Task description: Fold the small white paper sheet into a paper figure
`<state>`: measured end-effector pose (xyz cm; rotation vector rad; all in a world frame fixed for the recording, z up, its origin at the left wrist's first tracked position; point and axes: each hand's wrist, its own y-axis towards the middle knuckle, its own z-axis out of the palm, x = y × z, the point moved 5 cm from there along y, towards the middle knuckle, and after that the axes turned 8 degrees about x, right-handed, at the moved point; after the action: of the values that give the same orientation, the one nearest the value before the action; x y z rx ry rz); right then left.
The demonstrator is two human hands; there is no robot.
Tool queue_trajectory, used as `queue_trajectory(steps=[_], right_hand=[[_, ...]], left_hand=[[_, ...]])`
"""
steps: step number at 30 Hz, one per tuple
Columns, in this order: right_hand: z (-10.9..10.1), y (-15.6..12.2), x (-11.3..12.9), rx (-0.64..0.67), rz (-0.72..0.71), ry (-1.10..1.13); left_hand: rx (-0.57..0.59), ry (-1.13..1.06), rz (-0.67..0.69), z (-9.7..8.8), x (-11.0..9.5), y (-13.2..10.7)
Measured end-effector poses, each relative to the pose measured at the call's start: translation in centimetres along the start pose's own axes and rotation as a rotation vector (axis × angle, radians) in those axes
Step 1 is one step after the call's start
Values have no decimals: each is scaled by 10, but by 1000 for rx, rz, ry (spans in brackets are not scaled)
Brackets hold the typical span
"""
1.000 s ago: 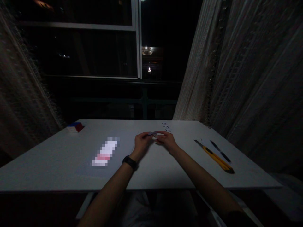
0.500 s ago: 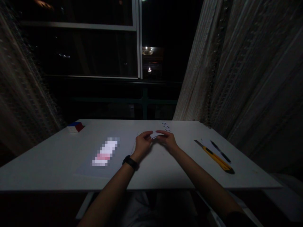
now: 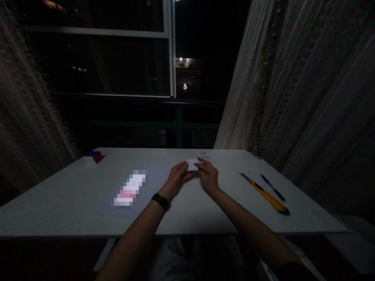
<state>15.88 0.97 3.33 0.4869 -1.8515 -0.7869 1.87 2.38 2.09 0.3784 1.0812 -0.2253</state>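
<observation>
A small white piece of paper (image 3: 192,164) is held up between my two hands over the middle of the table. My left hand (image 3: 177,176), with a dark watch (image 3: 161,201) on its wrist, pinches the paper's left edge. At the right edge, my right hand (image 3: 209,175) grips it with thumb and fingers. Just beyond my right hand lie several small dark-marked pieces (image 3: 205,157), partly hidden by the fingers; their kind is hard to make out in the dim light.
On the white table (image 3: 228,218), a yellow utility knife (image 3: 266,197) with its blade out and a black pen (image 3: 273,187) lie at right. At left are a large paper sheet (image 3: 107,210) with a bright blurred-out rectangle (image 3: 131,187) and a puzzle cube (image 3: 93,157). Curtains (image 3: 240,97) flank a window.
The paper has turned from nearly edge-on to face me, showing its flat white side. My right hand has shifted slightly and its fingers now curl more around the paper's edge.
</observation>
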Motion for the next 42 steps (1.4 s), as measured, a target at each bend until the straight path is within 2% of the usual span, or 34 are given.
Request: queue_trajectory(steps=[12, 16, 20, 23, 27, 34, 38, 42], right_hand=[[1, 2, -7, 17, -12, -11], [0, 2, -6, 7, -23, -20], [0, 2, -4, 32, -32, -56], [1, 5, -6, 100, -33, -75], [3, 11, -14, 208, 52, 18], [11, 12, -26, 351, 268, 419], [11, 10, -33, 411, 361, 504], [11, 8, -39, 440, 417, 537]], left_hand=[[60, -185, -85, -2, 2, 1], [72, -160, -65, 0, 0, 0], [-16, -64, -31, -2, 0, -2], [-89, -2, -18, -7, 2, -1], [-106, 91, 9, -12, 2, 2], [-141, 238, 61, -14, -3, 1], [-135, 317, 82, -12, -4, 1], [-140, 293, 40, -11, -2, 0]])
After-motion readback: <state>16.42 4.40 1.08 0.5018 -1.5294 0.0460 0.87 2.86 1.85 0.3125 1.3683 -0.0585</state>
